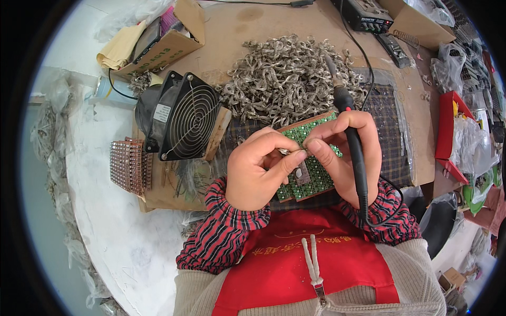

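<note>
1. The left hand [258, 171] pinches a small metal part [285, 151] over the green circuit board [311, 158].
2. The right hand [345, 152] grips a soldering iron [350, 131] and touches that part.
3. A heap of metal parts [287, 76] lies beyond both hands.

**Around the workbench**

A black fan [182, 117] stands tilted on the brown bench [247, 31], a stack of brown boards [129, 166] just to its left. Behind it lies a big heap of silvery wire pieces [287, 76]. An open carton [168, 34] sits at the far left with a yellow cloth [117, 50] beside it. A black control box [363, 16] is at the far edge, a red tray [448, 126] at the right.
</note>
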`<state>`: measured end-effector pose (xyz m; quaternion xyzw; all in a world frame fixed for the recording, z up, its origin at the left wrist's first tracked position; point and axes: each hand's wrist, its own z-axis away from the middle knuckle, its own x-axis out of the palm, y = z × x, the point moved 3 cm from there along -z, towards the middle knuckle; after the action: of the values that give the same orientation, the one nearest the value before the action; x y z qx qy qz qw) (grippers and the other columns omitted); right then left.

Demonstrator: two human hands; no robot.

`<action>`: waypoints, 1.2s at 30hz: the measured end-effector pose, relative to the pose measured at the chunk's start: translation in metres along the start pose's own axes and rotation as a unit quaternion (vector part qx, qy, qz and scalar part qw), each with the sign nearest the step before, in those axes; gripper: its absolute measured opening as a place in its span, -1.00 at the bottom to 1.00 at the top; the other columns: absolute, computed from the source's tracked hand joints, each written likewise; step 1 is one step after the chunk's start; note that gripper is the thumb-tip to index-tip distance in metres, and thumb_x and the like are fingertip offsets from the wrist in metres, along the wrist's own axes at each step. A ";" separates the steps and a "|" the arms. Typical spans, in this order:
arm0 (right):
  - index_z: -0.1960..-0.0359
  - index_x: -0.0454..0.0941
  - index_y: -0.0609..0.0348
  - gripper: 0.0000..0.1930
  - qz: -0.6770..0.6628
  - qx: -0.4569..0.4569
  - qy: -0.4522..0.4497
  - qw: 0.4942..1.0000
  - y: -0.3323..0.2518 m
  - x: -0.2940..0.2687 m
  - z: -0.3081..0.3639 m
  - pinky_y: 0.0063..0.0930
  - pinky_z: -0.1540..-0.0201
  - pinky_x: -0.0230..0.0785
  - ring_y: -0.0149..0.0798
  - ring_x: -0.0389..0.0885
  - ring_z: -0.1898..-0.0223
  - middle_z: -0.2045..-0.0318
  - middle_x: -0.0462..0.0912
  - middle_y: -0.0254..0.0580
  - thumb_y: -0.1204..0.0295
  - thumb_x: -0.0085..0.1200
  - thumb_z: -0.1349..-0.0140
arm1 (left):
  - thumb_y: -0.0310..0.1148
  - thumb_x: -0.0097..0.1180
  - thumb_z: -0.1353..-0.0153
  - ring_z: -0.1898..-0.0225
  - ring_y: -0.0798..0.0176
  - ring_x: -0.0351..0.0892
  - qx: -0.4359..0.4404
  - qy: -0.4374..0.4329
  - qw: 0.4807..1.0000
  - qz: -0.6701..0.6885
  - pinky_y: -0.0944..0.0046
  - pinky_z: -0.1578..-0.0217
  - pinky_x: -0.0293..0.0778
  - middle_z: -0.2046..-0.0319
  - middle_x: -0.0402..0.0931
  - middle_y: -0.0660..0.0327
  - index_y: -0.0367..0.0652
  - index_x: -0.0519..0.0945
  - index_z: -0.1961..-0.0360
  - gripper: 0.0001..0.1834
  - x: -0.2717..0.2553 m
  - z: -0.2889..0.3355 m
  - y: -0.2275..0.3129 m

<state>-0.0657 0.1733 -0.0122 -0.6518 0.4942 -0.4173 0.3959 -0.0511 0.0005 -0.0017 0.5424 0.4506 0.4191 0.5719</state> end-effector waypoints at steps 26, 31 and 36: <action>0.07 0.48 0.16 -0.62 0.190 -0.061 -0.094 0.975 0.003 -0.003 0.040 -0.21 0.15 0.59 0.04 0.73 0.14 0.09 0.75 0.01 0.64 0.36 -0.12 | -0.45 0.21 -0.40 0.40 0.62 0.39 -0.219 -0.069 0.973 -0.032 0.51 0.41 0.30 0.38 0.54 0.41 -0.29 0.60 0.21 -0.89 -0.015 0.032 -0.039; -0.04 0.52 0.17 -0.60 0.195 -0.061 -0.136 0.970 -0.001 -0.004 0.039 -0.15 0.07 0.51 0.06 0.65 0.10 0.06 0.70 0.02 0.28 0.31 -0.25 | -0.45 0.29 -0.30 0.57 0.59 0.29 -0.149 0.058 0.972 -0.173 0.45 0.56 0.19 0.50 0.52 0.38 -0.24 0.67 0.29 -0.93 -0.041 0.040 -0.037; -0.06 0.62 0.14 -0.45 0.243 -0.066 -0.185 0.950 -0.006 0.005 0.043 -0.19 0.12 0.35 -0.02 0.49 0.23 0.29 0.54 -0.13 -0.08 0.18 -0.29 | -0.47 0.29 -0.29 0.55 0.51 0.37 -0.088 0.114 0.972 -0.188 0.38 0.52 0.27 0.49 0.53 0.31 -0.28 0.66 0.26 -0.90 -0.051 0.034 -0.044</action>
<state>-0.0225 0.1743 -0.0208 -0.6027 0.5821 -0.1470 0.5256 -0.0307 -0.0594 -0.0428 0.3444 0.5677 0.4015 0.6308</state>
